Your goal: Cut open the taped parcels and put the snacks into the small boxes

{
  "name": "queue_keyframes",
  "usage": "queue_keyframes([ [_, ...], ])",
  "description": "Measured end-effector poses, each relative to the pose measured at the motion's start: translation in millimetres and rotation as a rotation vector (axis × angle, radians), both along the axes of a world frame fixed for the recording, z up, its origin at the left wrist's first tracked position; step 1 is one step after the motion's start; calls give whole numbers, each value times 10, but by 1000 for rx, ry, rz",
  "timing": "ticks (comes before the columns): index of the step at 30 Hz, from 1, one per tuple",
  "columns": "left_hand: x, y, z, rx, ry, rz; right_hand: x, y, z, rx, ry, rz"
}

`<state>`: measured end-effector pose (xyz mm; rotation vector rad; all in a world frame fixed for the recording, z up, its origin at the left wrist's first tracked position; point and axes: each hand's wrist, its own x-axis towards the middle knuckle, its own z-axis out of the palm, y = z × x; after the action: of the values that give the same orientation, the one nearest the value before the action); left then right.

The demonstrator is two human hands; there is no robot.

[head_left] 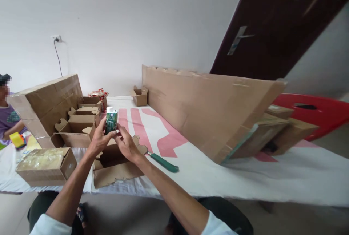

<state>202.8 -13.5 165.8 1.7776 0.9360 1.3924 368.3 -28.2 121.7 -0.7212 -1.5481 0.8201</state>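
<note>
A small dark green carton (111,120) with a white cap stands upright between my two hands. My left hand (99,139) is closed around its left side and base. At its lower right edge, the fingers of my right hand (127,143) are bent and touch it. Just below both hands is an open cardboard box (117,176) with torn flaps; my forearms hide part of its inside. A tool with a curved green handle (165,163) lies right of that box, its metal end partly covered by a flap.
Several open boxes (79,127) line the left side before a cardboard partition (57,95). A taped box (45,166) sits front left. A long cardboard panel (201,107) stands on the right. A red plastic chair (324,113) is beyond. Another person (11,118) sits at far left.
</note>
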Motion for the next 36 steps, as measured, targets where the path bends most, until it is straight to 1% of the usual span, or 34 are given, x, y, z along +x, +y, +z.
queue_keyframes([
  [3,-19,-241,-58,10,97,71,81,-179,-125,127,-147,-25],
  [6,-129,-383,-109,-28,100,101,187,-258,-182,230,-242,-74],
  [8,-266,-411,-146,-32,89,179,283,-276,-219,279,-280,-161],
  [10,-444,-392,-189,-10,68,301,407,-279,-278,297,-281,-276],
  [12,-635,-343,-242,9,30,415,551,-266,-369,288,-237,-393],
  [14,-805,-281,-316,4,-6,492,695,-237,-492,251,-168,-480],
  [16,-932,-221,-421,-27,-24,552,817,-193,-646,159,-73,-541],
  [18,-1010,-168,-561,-78,-28,624,903,-143,-822,16,39,-573],
  [20,-1052,-126,-727,-151,-35,699,949,-103,-1007,-131,132,-572],
  [22,-1080,-94,-897,-213,-48,756,961,-89,-1188,-239,170,-547],
  [25,-1129,-38,-1107,-255,-50,801,938,-123,-1422,-325,117,-487],
  [27,-1176,36,-1201,-270,-42,828,911,-161,-1542,-339,65,-439],
  [30,-1258,227,-1288,-291,-19,871,877,-192,-1664,-317,14,-385],
  [34,-1382,521,-1370,-310,25,918,870,-176,-1736,-276,-52,-363],
  [36,-1457,625,-1409,-300,50,935,881,-170,-1748,-271,-62,-349],
])
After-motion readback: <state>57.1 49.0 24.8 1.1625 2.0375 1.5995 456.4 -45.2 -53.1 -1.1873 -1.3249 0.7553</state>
